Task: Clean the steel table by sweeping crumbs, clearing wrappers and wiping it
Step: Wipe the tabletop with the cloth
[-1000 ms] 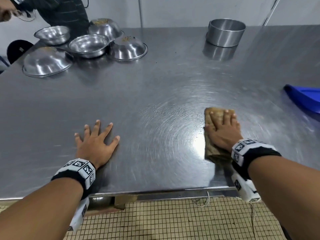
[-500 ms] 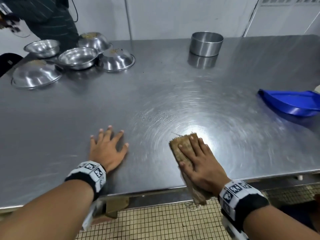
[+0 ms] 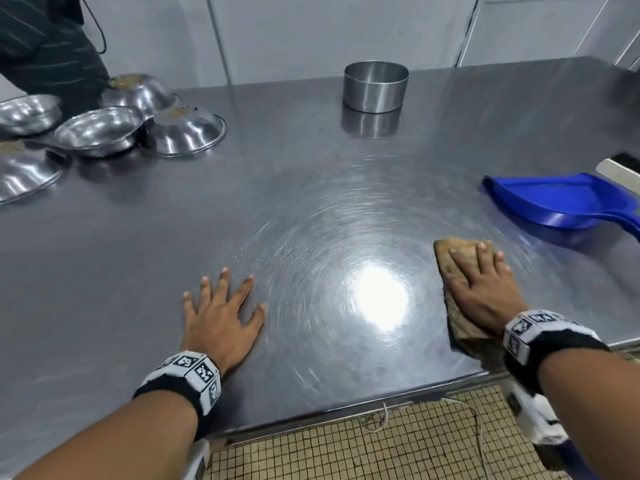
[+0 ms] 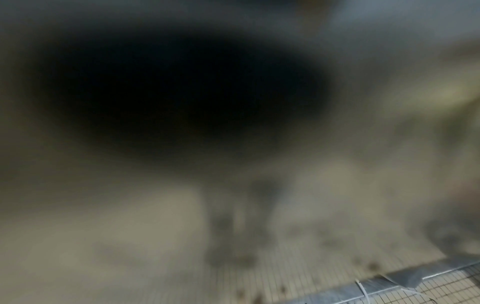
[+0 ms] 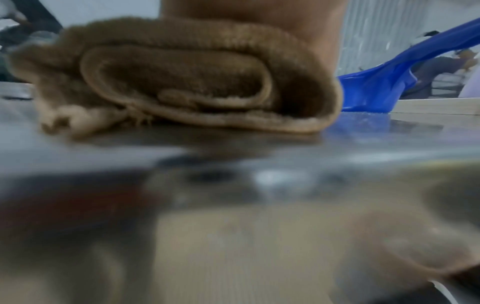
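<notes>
The steel table fills the head view, with swirl marks around a bright glare near its front edge. My right hand lies flat with straight fingers on a folded brown cloth at the front right and presses it onto the steel. In the right wrist view the folded cloth sits under my palm on the table. My left hand rests flat on the table with fingers spread, holding nothing. The left wrist view is dark and blurred.
A blue dustpan lies just beyond the cloth at the right, also the dustpan behind the cloth. Several steel bowls crowd the far left. A round steel tin stands at the back. A person in dark clothes stands far left.
My right hand has slid the cloth back to the right, toward the dustpan, after sweeping left. My left hand has stayed flat in about the same spot.
</notes>
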A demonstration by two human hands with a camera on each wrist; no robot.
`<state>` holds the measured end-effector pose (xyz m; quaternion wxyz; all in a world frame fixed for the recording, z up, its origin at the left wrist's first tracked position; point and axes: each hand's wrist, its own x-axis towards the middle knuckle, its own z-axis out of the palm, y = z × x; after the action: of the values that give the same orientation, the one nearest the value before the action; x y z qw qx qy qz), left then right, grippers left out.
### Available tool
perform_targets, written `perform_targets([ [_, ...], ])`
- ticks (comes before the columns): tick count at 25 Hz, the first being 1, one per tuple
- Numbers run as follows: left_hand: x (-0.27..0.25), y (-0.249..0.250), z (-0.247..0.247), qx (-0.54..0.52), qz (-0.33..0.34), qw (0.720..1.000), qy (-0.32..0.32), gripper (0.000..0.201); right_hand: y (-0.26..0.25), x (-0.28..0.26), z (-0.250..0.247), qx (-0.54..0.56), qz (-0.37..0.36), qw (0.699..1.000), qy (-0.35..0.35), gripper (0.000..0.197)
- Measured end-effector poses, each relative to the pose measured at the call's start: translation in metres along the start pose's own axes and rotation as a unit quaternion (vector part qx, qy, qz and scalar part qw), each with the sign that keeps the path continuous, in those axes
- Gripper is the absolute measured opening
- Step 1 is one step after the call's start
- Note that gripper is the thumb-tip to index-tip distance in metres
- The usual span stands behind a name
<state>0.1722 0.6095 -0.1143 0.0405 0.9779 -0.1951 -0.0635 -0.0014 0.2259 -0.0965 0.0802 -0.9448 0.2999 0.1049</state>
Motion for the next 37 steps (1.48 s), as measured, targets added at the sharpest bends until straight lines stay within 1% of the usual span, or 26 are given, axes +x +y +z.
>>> perform_targets([
  [1,0.001,0.0,0.0,-0.003,-0.001,1.0,-0.001,0.065,-0.002,0.008,-0.001,0.027,0.019,0.999,0.009,0.073],
  [4,0.001,0.002,0.0,0.004,-0.004,1.0,-0.002,0.066,-0.01,0.02,0.0,0.067,0.056,0.996,0.006,0.063],
  [8,0.0,0.002,0.0,0.01,-0.004,1.0,-0.005,0.066,-0.028,0.019,-0.006,0.059,0.048,0.997,0.002,0.064],
  [10,0.001,0.002,0.0,0.009,-0.002,1.0,-0.006,0.066,-0.041,0.015,-0.004,0.057,0.028,0.998,-0.012,0.064],
  [12,0.0,0.002,-0.001,0.006,0.0,1.0,-0.003,0.066,-0.062,0.003,-0.001,0.065,-0.01,0.998,-0.022,0.064],
  [15,-0.002,0.003,-0.003,-0.001,0.005,1.0,-0.002,0.066,-0.094,-0.027,0.012,0.073,-0.075,0.994,-0.011,0.063],
  [17,-0.002,0.003,-0.003,0.001,0.007,1.0,-0.011,0.065,-0.102,-0.047,0.023,0.068,-0.11,0.992,0.003,0.063],
  [19,-0.004,0.003,-0.004,0.006,0.01,1.0,-0.015,0.066,-0.096,-0.063,0.03,0.064,-0.136,0.989,0.011,0.062],
  [22,-0.007,0.007,-0.009,0.015,0.019,1.0,-0.003,0.066,-0.071,-0.074,0.03,0.056,-0.156,0.986,0.012,0.061],
  [26,-0.002,0.026,-0.015,0.008,0.069,0.998,0.003,0.075,-0.031,-0.065,0.022,0.043,-0.156,0.987,0.013,0.059],
  [29,0.015,0.053,-0.018,0.005,0.087,0.996,-0.012,0.074,0.011,-0.039,0.012,0.044,-0.119,0.992,0.006,0.06],
  [32,0.031,0.082,-0.012,0.015,0.073,0.996,-0.044,0.069,0.05,-0.002,0.0,0.031,-0.067,0.997,-0.016,0.064],
  [34,0.039,0.094,-0.008,0.025,0.054,0.997,-0.057,0.068,0.058,0.016,-0.011,0.05,-0.027,0.998,-0.037,0.063],
  [37,0.048,0.099,-0.004,0.015,0.034,0.997,-0.063,0.066,0.042,0.043,-0.024,0.073,0.011,0.997,-0.035,0.062],
])
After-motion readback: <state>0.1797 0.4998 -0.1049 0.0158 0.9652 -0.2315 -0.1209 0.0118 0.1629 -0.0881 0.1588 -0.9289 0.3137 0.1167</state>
